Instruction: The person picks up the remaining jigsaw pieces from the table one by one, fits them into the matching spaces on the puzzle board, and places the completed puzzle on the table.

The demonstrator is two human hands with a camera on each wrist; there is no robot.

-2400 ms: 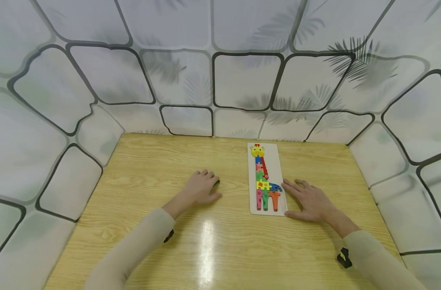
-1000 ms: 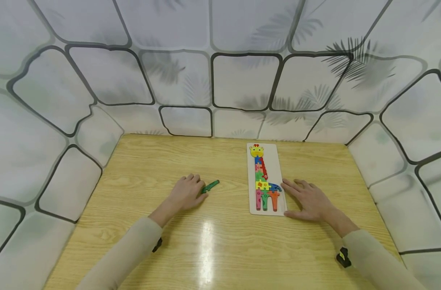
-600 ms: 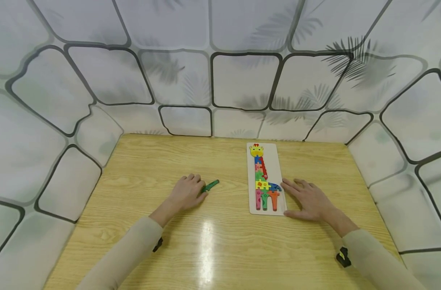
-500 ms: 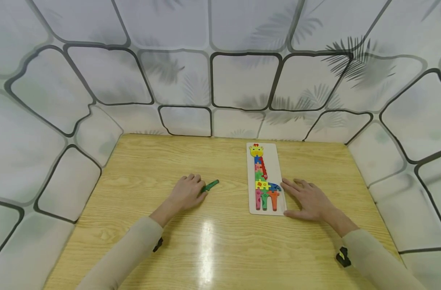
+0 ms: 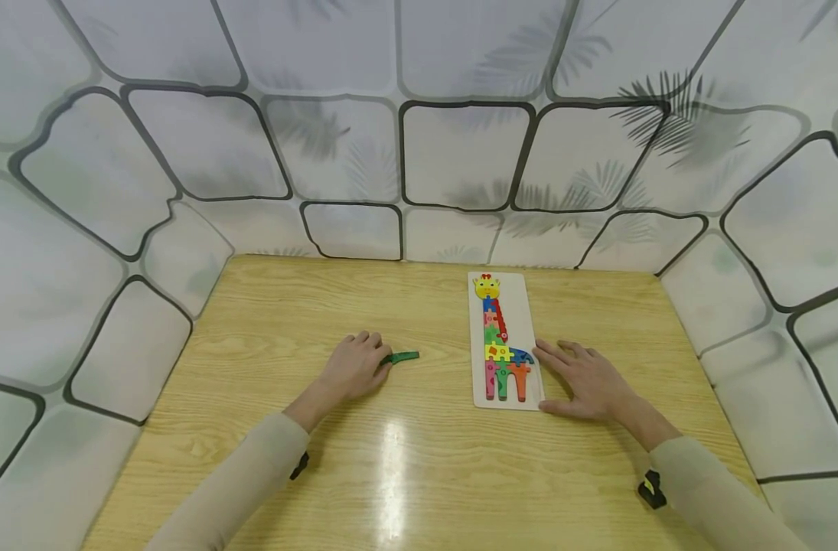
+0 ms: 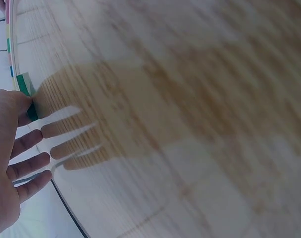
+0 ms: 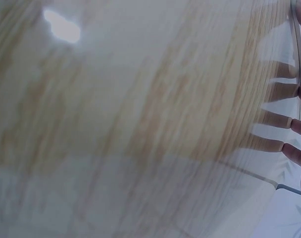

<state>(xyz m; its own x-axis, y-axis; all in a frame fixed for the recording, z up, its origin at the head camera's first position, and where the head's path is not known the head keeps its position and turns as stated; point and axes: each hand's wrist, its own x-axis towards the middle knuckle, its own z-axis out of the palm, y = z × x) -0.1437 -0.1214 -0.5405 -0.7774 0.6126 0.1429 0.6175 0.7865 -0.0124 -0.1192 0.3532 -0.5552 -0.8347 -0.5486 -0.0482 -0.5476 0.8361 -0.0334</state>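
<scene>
My left hand [image 5: 355, 365] pinches a slim green puzzle piece [image 5: 406, 357] a little above or on the tabletop; I cannot tell which. In the left wrist view, thumb and forefinger meet on the green piece [image 6: 24, 85], and the other fingers spread loosely. To the right lies a pale puzzle board [image 5: 516, 306] bearing a giraffe puzzle [image 5: 499, 352] of several coloured pieces, with a yellow head at the far end. My right hand [image 5: 587, 383] rests flat beside the board, its thumb and fingertips touching the right edge. The right wrist view catches only its fingers at the frame's edge.
A glossy wood-grain table [image 5: 288, 306] lies under both hands and mirrors them in the wrist views. White walls [image 5: 353, 161] printed with dark stone outlines and leaf shadows rise at the back and both sides. A bright glare streak marks the near table.
My left hand has moved left, away from the board, with the green piece showing more. Lately the piece has turned to point more straight right. My right hand has stayed still.
</scene>
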